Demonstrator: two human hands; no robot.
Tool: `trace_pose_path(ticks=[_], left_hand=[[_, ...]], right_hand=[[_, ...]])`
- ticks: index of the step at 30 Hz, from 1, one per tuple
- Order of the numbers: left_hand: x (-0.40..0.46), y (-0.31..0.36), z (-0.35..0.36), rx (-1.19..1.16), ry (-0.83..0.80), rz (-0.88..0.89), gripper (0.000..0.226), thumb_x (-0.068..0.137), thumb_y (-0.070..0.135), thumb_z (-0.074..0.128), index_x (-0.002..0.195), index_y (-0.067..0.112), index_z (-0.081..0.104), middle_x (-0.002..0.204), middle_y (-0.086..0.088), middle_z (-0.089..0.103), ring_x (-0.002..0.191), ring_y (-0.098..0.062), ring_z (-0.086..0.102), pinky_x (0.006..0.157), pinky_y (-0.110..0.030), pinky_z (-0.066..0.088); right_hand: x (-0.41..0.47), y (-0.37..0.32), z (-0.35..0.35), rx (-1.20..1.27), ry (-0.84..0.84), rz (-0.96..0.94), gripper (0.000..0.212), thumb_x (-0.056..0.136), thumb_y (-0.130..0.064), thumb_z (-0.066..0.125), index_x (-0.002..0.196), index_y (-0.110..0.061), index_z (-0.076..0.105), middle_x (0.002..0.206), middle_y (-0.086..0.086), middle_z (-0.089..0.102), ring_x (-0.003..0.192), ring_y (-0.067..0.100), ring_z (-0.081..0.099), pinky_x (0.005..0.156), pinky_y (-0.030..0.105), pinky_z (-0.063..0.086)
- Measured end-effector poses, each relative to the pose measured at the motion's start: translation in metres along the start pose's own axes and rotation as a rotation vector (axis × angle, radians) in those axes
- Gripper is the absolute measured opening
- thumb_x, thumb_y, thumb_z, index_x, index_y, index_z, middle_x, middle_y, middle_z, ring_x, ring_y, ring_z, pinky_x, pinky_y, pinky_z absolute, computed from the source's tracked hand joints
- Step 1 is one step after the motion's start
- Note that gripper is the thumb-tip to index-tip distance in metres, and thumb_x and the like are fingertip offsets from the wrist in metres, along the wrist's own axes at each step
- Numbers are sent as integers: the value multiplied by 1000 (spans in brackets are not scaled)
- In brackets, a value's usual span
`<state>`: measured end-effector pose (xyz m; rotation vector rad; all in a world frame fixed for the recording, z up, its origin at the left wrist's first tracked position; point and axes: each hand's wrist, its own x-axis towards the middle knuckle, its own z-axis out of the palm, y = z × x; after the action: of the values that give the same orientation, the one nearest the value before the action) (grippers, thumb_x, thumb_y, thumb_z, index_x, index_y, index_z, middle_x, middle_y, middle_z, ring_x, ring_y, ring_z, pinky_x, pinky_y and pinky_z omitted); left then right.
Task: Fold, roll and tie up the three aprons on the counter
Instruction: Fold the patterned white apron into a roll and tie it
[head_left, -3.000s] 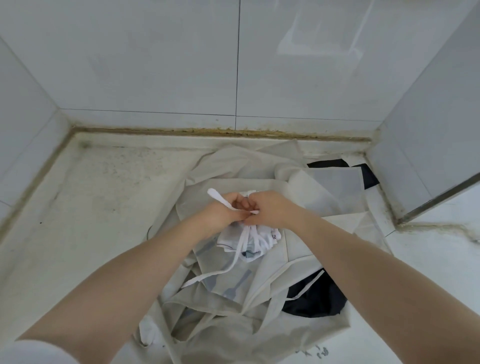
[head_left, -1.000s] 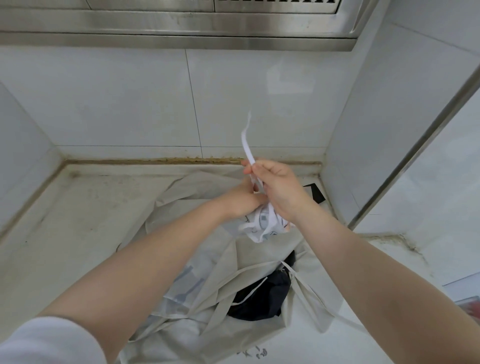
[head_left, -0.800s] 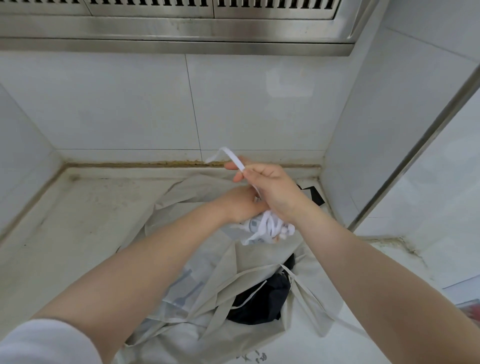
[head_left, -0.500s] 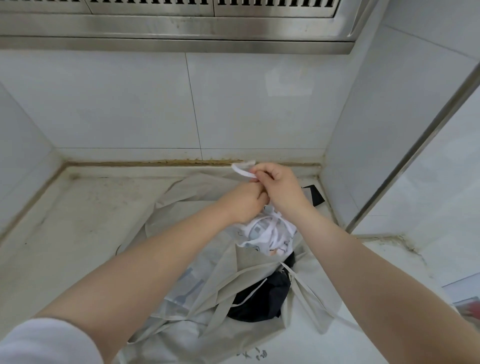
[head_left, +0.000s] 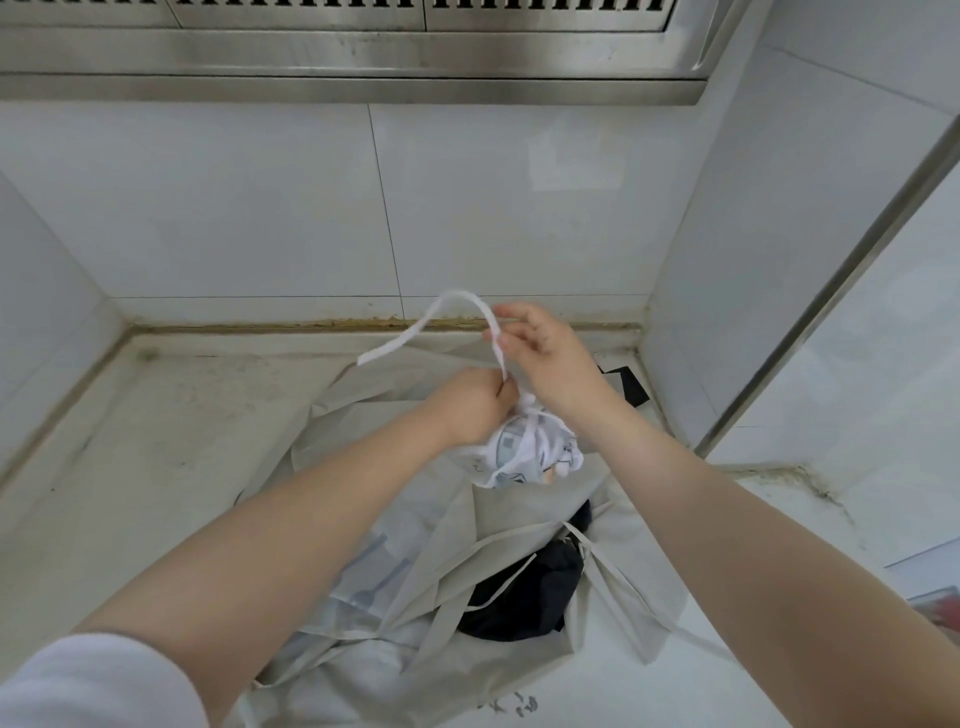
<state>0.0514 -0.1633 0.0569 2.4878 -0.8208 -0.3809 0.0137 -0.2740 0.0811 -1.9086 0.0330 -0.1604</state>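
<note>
A white printed apron (head_left: 524, 452), rolled into a small bundle, is held above the counter. My left hand (head_left: 475, 402) grips the bundle at its top, where the strap comes out. My right hand (head_left: 545, 353) pinches the white strap (head_left: 441, 319) just above the bundle; the strap loops up and over to the left, its free end hanging in the air. Underneath lies a spread beige apron (head_left: 519, 525) with thin ties. A dark apron (head_left: 524, 597) is crumpled on the beige one at the lower right.
The worn white counter (head_left: 171, 447) sits in a tiled corner, with walls on the left, back and right. A steel hood (head_left: 363, 52) hangs overhead. A metal frame edge (head_left: 831, 291) runs down the right side.
My right hand has pulled the strap up and out, so its free end now arcs over to the left. The left hand stays on the bundle.
</note>
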Motion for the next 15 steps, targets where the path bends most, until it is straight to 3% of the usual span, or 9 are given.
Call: trace_pose_path(ticks=[2, 3, 6, 9, 11, 13, 15], left_hand=[[-1, -2, -2, -210, 19, -12, 39, 102, 22, 30, 97, -3, 59, 88, -16, 64, 81, -27, 58, 72, -35, 43], [-2, -2, -2, -302, 0, -31, 35, 102, 20, 32, 95, -2, 58, 80, -12, 61, 73, -22, 55, 68, -33, 42], [-4, -2, 0, -548, -58, -103, 24, 99, 14, 36, 83, 7, 51, 63, -1, 42, 56, -11, 37, 55, -26, 30], [-2, -1, 0, -714, -7, -161, 31, 100, 13, 36, 72, 13, 48, 62, 1, 43, 54, -8, 38, 54, -20, 31], [-1, -2, -3, -785, 6, -179, 35, 101, 15, 36, 67, 14, 46, 61, 0, 43, 49, -8, 35, 47, -16, 31], [-1, -2, -6, -831, -33, -184, 36, 100, 15, 36, 66, 13, 47, 60, -1, 44, 48, -10, 35, 46, -18, 32], [0, -3, -6, -877, -35, -208, 39, 100, 15, 35, 64, 11, 48, 58, -2, 47, 48, -13, 37, 49, -23, 32]], right_hand=[[-3, 11, -4, -179, -40, 12, 38, 99, -12, 44, 137, -14, 41, 117, 0, 64, 103, 13, 59, 83, 12, 43], [-5, 17, -5, -273, -64, -7, 39, 99, -13, 43, 137, -13, 41, 118, 4, 64, 107, 18, 59, 86, 16, 42], [-5, 22, -4, -475, -92, -75, 34, 100, -13, 42, 133, -9, 48, 116, 10, 66, 106, 24, 60, 80, 17, 38], [-2, 23, -4, -658, -127, -126, 37, 98, -5, 39, 134, -11, 47, 115, 13, 64, 101, 27, 60, 80, 26, 42], [-4, 24, -3, -702, -208, -140, 52, 92, 4, 38, 140, -17, 39, 115, 12, 62, 96, 26, 57, 77, 29, 44], [-7, 27, -3, -714, -239, -163, 61, 88, 7, 39, 143, -20, 33, 110, 7, 59, 87, 20, 52, 70, 27, 40], [-6, 31, -5, -785, -167, -208, 57, 90, 5, 42, 141, -19, 37, 98, 6, 59, 82, 21, 53, 65, 25, 34]])
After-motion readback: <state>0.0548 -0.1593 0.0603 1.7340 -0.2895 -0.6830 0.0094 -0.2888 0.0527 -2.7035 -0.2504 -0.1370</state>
